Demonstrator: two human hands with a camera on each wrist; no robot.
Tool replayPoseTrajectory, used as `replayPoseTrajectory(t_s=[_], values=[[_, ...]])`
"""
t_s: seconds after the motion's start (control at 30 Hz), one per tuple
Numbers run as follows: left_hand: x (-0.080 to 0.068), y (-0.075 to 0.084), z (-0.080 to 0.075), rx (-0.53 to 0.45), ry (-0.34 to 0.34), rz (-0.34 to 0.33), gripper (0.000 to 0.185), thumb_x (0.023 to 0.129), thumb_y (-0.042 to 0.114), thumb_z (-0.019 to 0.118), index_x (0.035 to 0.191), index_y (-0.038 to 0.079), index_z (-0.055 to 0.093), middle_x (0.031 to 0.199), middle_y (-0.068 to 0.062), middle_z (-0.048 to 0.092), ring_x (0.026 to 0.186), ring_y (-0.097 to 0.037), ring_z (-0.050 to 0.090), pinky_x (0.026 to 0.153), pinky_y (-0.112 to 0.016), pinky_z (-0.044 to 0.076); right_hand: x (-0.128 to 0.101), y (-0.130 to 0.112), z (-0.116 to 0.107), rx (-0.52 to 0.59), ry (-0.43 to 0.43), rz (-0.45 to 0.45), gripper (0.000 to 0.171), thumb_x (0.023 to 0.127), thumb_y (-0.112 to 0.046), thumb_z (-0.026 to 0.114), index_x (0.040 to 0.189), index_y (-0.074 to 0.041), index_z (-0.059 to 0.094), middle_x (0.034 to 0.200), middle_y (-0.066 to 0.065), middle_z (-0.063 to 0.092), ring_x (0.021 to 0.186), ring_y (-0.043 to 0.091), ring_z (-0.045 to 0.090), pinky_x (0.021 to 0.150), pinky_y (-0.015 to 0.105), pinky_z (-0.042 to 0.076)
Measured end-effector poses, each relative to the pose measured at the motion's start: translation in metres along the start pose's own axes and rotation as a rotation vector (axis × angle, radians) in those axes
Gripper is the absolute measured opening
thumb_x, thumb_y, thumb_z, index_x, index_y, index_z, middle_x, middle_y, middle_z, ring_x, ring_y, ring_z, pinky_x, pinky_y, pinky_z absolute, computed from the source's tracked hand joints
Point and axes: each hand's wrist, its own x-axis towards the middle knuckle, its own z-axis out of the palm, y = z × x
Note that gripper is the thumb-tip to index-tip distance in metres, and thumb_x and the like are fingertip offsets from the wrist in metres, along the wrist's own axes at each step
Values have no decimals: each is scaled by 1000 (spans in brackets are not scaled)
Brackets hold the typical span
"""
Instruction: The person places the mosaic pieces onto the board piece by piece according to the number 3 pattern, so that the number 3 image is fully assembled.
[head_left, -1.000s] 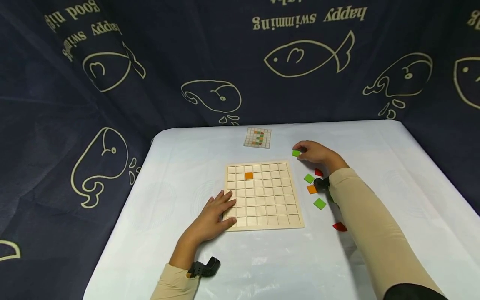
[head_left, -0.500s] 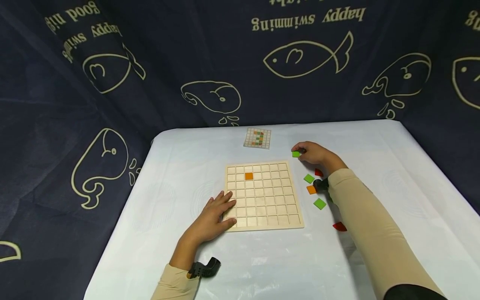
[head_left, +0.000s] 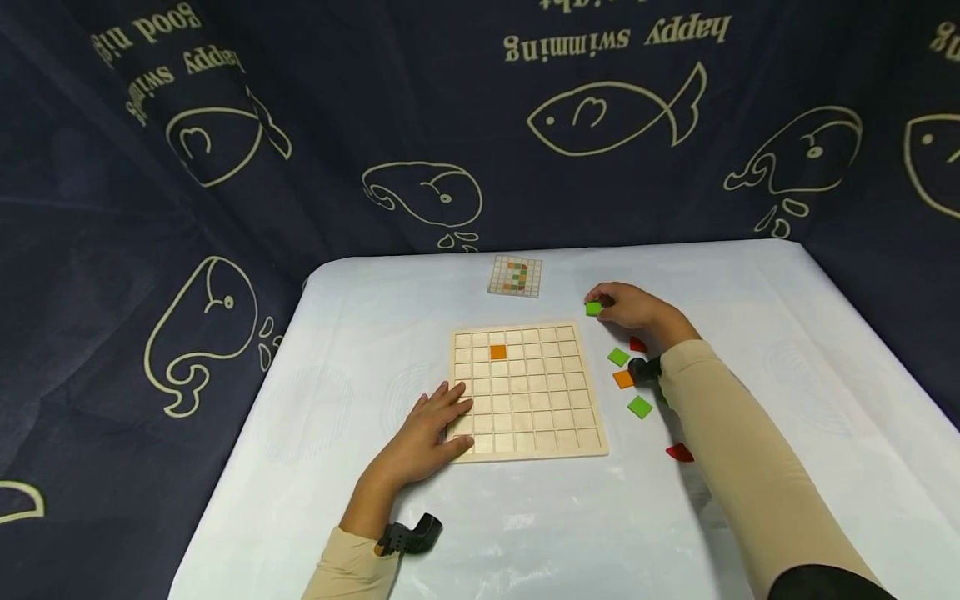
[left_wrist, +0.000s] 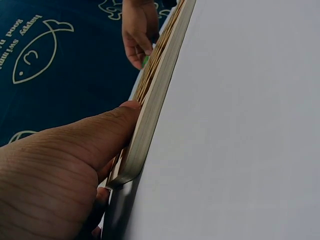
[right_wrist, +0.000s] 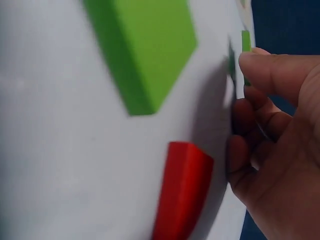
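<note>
- The green square tile (head_left: 593, 308) sits pinched between the thumb and fingertips of the right hand (head_left: 633, 307), just off the white table cover (head_left: 337, 392), beyond the far right corner of the wooden grid board (head_left: 527, 390). In the right wrist view the same tile (right_wrist: 245, 42) shows edge-on at the thumb tip, lifted clear of its shadow.
- The step in hand looks like a pick-up: the tile is gripped and barely raised, well apart from any cell of the board.
- A next move would call for carrying the tile left over the board's raised rim and lowering it flat and square into one cell; which cell suits is likely told by the small pattern card (head_left: 515, 276) lying beyond the board, though its detail is too small to read.
- The left hand (head_left: 429, 432) lies flat with fingers spread on the board's near left corner, thumb against its edge (left_wrist: 150, 115), steadying it and holding nothing.
- One orange tile (head_left: 498, 352) already fills a cell in the second row from the far edge.
- Loose pieces lie right of the board by the right forearm: two green tiles (head_left: 618, 357), an orange tile (head_left: 623, 379) and two red pieces (head_left: 679, 453); none block the path to the board.
</note>
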Motion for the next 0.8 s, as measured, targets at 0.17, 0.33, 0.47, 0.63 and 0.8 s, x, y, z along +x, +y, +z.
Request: replayPoseTrajectory(t_s=[0.17,0.33,0.47,0.63,0.8], values=[[1,-1,2,-1,-11,2,60,95,33,68,146,7,51,160,-7,30,150,-27,15,118,-55,9,-4,-3,-2,21,-19,0,35,94,1,57,128,-1,58,118,19,53,106,33,46,91,47,40],[1,0,1,1,-7,0,59,94,32,69,145,6,51,159,-8,31,150,-29,16,118,-57,9,-8,-16,3,41,-34,-52,35,95,2,56,129,-1,57,115,18,53,102,32,46,87,44,41],[0,1,0,2,-11,-11,59,95,32,68,145,6,51,160,-8,31,150,-29,16,118,-56,9,-10,-30,10,46,-54,-102,35,95,2,56,130,-1,57,116,17,54,102,31,47,87,44,41],[0,1,0,-3,-8,-17,59,95,32,69,145,6,51,160,-7,31,150,-27,16,118,-55,9,-14,-47,22,76,-78,-145,35,98,1,54,132,-1,56,120,17,53,105,32,52,87,46,45],[-1,1,0,-7,-7,-17,59,95,32,69,145,6,51,160,-7,31,150,-27,16,118,-55,9,-18,-65,33,72,-85,-165,35,98,0,53,133,-2,56,125,16,51,113,33,51,92,49,44]])
